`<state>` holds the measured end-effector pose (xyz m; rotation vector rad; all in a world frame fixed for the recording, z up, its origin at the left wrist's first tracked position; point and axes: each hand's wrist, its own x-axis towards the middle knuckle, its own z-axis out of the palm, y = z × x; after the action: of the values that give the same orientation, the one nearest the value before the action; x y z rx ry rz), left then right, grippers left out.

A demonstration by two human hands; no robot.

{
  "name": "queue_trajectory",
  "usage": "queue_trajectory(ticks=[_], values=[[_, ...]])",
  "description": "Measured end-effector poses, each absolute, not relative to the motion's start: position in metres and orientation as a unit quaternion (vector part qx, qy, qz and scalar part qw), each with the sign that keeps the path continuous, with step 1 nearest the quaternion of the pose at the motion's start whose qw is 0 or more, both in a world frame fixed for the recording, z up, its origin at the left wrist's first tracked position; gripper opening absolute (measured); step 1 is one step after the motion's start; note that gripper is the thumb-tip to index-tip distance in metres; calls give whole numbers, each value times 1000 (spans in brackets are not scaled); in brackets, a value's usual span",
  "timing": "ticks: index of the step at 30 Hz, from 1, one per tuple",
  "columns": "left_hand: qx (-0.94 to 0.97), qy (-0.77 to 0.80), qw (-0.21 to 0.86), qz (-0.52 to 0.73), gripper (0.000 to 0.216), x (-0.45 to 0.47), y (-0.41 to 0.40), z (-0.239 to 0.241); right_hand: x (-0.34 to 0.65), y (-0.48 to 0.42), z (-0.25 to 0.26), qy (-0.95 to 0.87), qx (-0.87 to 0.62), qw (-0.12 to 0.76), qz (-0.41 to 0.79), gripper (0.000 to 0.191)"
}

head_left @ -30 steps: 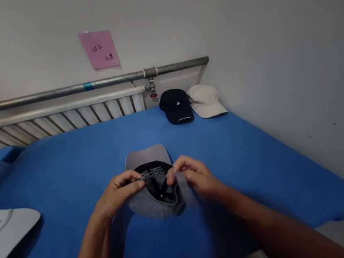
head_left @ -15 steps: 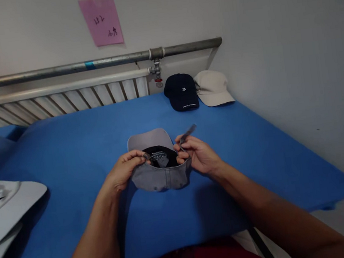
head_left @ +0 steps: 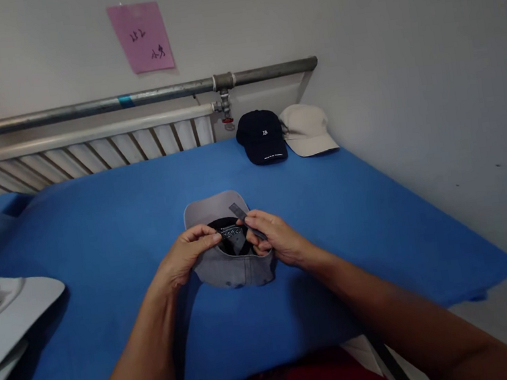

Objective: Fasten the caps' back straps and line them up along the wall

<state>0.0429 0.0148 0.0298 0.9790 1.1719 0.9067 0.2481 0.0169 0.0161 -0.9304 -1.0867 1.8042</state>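
Observation:
A grey baseball cap (head_left: 235,269) lies on the blue cloth with its brim pointing away and its dark inside facing up. My left hand (head_left: 190,253) is closed, thumb and fingers pinching at the left of the cap's back opening; what exactly sits in the pinch is hidden. Between the thumb and fingers of my right hand (head_left: 278,236) is a grey strap (head_left: 240,212), its free end slanting up and left over the cap. The lower fingers of that hand reach into the opening.
A navy cap (head_left: 260,137) and a beige cap (head_left: 308,129) sit side by side at the back right. White caps (head_left: 19,311) lie at the left. Behind the blue-covered surface (head_left: 115,231) are a radiator (head_left: 137,144) and a metal pipe (head_left: 168,93) with a valve (head_left: 225,104).
My right hand has moved left over the cap's opening. The strap's free end now tilts up and left instead of right. The camera view has shifted slightly.

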Motion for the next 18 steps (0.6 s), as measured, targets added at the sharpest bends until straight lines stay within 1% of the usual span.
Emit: queue_trajectory(ticks=[3,7,11,14,18], values=[[426,510,640,385,20,42,15,29,247,15,17,-431,-373,410,712,20],[430,509,640,383,17,39,14,27,247,12,19,-432,-372,392,723,15],[434,502,643,382,17,39,14,26,248,12,21,-431,-383,369,729,16],[438,487,655,377,19,39,14,26,249,13,21,-423,-392,339,743,14],[441,467,660,390,22,39,13,26,250,18,19,-393,-368,297,788,12]])
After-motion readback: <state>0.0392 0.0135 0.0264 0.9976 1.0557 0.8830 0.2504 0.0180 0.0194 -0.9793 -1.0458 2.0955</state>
